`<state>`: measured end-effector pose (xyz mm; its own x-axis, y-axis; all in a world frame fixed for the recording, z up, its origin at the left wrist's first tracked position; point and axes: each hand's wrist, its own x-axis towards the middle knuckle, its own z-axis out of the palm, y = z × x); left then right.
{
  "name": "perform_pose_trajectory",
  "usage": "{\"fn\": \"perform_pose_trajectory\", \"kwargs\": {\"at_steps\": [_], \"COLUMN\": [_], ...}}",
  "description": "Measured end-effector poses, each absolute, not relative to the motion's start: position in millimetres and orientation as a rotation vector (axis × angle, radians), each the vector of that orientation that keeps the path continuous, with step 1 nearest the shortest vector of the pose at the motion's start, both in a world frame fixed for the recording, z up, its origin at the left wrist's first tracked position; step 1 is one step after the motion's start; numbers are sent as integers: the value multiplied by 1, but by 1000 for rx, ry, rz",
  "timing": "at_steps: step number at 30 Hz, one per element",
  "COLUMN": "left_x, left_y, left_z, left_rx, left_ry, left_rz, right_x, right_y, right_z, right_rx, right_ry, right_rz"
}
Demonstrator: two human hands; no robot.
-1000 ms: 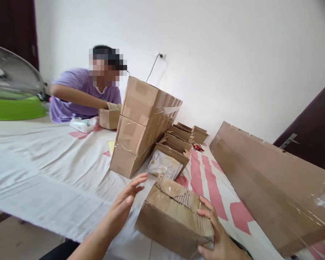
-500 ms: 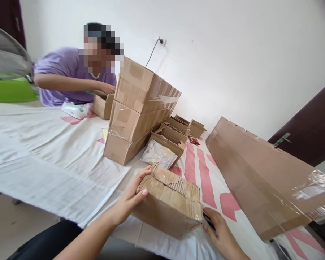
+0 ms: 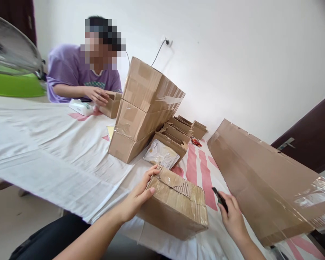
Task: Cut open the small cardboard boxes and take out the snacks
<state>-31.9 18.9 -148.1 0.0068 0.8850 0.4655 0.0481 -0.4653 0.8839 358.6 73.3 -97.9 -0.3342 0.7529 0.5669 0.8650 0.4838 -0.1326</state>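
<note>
A taped cardboard box (image 3: pixel 176 213) sits in front of me on the cloth, its torn top showing bare corrugation. My left hand (image 3: pixel 142 195) grips its left end, thumb along the near top edge and fingers over the far corner. To the right of the box, apart from it, my right hand (image 3: pixel 231 211) is closed round a black box cutter (image 3: pixel 220 199), whose dark tip points up and left. Just behind the box lies a white plastic-wrapped packet (image 3: pixel 161 153), leaning on an open carton.
Three long cartons (image 3: pixel 142 119) stand stacked beyond my left hand. Open cartons (image 3: pixel 176 135) and a red packet (image 3: pixel 196 141) lie behind. At right stands a large cardboard box (image 3: pixel 254 177). Across the table, a person in purple (image 3: pixel 67 68) handles a small box (image 3: pixel 113 104) near a white device (image 3: pixel 81 107).
My right hand has lifted the box cutter away from the box's right end, up and to the right. My left hand keeps its grip. The other person's hand has shifted on their box.
</note>
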Motion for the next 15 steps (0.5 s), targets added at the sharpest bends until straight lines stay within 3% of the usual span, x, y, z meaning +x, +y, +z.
{"fn": "perform_pose_trajectory", "kwargs": {"at_steps": [6,15], "left_x": [-30,-26], "left_y": [27,24], "left_z": [-156,-149], "left_rx": [1598,1506], "left_ry": [977,847], "left_rz": [1571,1630], "right_x": [247,156], "right_y": [58,45], "right_z": [-24,-18], "right_rx": [-834,-526], "right_ry": [-2472,-2742], "right_rz": [-435,-877]}}
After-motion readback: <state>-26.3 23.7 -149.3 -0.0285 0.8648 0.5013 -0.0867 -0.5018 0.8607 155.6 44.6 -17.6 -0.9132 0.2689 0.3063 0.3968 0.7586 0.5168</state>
